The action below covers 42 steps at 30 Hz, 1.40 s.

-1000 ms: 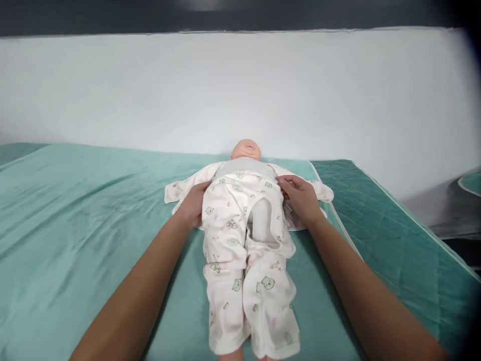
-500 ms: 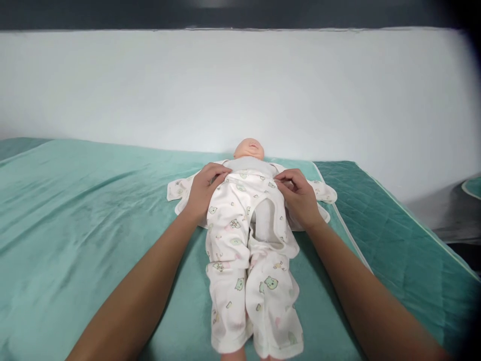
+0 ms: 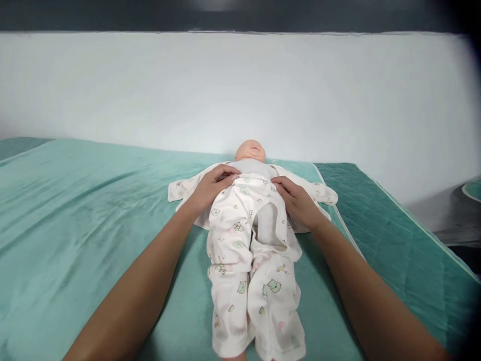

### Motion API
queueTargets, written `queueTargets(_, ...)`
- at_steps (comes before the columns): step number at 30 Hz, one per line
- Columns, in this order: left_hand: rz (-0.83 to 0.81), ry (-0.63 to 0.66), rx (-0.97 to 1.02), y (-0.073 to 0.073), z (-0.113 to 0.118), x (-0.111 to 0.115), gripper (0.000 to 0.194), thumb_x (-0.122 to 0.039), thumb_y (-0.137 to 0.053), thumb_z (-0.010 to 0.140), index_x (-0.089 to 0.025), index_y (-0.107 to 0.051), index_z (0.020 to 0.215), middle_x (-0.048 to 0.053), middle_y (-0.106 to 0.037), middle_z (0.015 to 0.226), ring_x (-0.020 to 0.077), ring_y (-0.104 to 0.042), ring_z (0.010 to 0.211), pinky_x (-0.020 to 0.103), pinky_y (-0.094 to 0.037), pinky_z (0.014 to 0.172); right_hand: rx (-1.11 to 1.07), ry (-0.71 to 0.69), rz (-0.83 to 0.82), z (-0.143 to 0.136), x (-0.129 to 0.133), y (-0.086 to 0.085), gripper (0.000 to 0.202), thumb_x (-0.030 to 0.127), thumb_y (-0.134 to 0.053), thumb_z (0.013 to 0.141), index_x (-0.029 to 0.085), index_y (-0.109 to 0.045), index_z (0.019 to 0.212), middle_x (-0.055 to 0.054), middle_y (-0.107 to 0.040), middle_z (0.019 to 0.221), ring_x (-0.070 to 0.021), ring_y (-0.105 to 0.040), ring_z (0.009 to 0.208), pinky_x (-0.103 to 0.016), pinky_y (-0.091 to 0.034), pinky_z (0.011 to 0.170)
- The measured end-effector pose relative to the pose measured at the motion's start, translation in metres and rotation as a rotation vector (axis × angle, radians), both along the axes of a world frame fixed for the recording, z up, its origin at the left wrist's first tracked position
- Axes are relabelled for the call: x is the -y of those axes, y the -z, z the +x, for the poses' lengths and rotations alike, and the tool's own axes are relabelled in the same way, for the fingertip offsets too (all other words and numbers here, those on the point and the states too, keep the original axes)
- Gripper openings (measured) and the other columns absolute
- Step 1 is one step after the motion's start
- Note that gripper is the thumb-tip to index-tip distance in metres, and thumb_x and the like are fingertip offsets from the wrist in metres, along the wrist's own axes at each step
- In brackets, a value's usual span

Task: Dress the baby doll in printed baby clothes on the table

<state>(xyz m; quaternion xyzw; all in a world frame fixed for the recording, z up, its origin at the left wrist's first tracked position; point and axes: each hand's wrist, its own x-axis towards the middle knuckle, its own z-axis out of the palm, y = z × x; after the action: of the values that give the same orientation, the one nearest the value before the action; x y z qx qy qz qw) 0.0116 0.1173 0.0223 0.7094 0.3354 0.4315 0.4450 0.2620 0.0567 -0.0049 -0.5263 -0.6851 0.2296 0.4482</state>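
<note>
Across the green sheet (image 3: pixel 93 225), head by its far edge, a doll (image 3: pixel 250 149) lies with printed trousers (image 3: pixel 233 245) seemingly fully up, the left hand (image 3: pixel 210 188) and right hand (image 3: pixel 300 203) pinching the waistband (image 3: pixel 252 176) between fingers, the jacket (image 3: pixel 181 189) unclosed around it.

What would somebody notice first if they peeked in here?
Probably the doll, lying on its back on the green sheet, head near the white wall. Next, its patterned white trousers, and the left hand and right hand at either side of the waistband.
</note>
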Motion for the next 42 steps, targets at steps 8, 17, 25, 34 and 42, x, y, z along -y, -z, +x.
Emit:
queueTargets(8,-0.176,0.028,0.05,-0.001,0.006,0.002,0.024,-0.037,-0.066,0.082,-0.021,-0.069,0.099,0.004,-0.066,0.102,0.0177,-0.057,0.091,0.026,-0.041,0.079,-0.121,-0.073,-0.102,-0.003,-0.001,0.002,0.027,0.043,-0.047,0.096,0.025,-0.064,0.106,0.0,-0.066,0.103,-0.0192,-0.057,0.097,-0.03,-0.043,0.087)
queueTargets(17,0.142,-0.039,-0.178,-0.006,0.005,0.002,0.022,-0.038,-0.07,0.08,-0.023,-0.067,0.096,0.004,-0.054,0.113,0.0193,-0.051,0.103,0.028,-0.038,0.087,-0.309,0.074,0.02,-0.006,-0.005,0.009,0.017,0.036,-0.067,0.083,0.021,-0.063,0.09,0.0,-0.061,0.087,-0.0146,-0.054,0.079,-0.027,-0.043,0.074)
queueTargets(25,0.11,0.012,-0.263,-0.011,0.006,-0.003,0.017,-0.036,-0.058,0.088,-0.02,-0.052,0.087,0.001,-0.053,0.097,0.0157,-0.049,0.088,0.027,-0.038,0.079,-0.203,-0.015,-0.05,-0.004,-0.008,0.005,0.018,0.038,-0.062,0.087,0.022,-0.062,0.093,0.0,-0.06,0.087,-0.0155,-0.052,0.079,-0.028,-0.04,0.073)
queueTargets(34,0.022,-0.145,-0.316,0.001,0.016,-0.035,0.017,-0.037,-0.047,0.094,-0.021,-0.041,0.088,-0.003,-0.047,0.079,0.013,-0.043,0.073,0.026,-0.033,0.067,0.104,0.194,0.281,-0.015,-0.024,0.006,0.016,0.036,-0.054,0.094,0.023,-0.056,0.084,-0.001,-0.059,0.085,-0.0179,-0.054,0.08,-0.031,-0.041,0.074)
queueTargets(42,0.058,-0.16,-0.314,0.009,0.018,-0.043,0.013,-0.031,-0.044,0.096,-0.022,-0.038,0.089,-0.002,-0.047,0.081,0.0136,-0.044,0.075,0.026,-0.034,0.07,0.284,0.183,0.3,-0.017,-0.056,-0.002,0.019,0.037,-0.047,0.096,0.023,-0.052,0.084,-0.003,-0.061,0.087,-0.0197,-0.055,0.08,-0.031,-0.039,0.072)
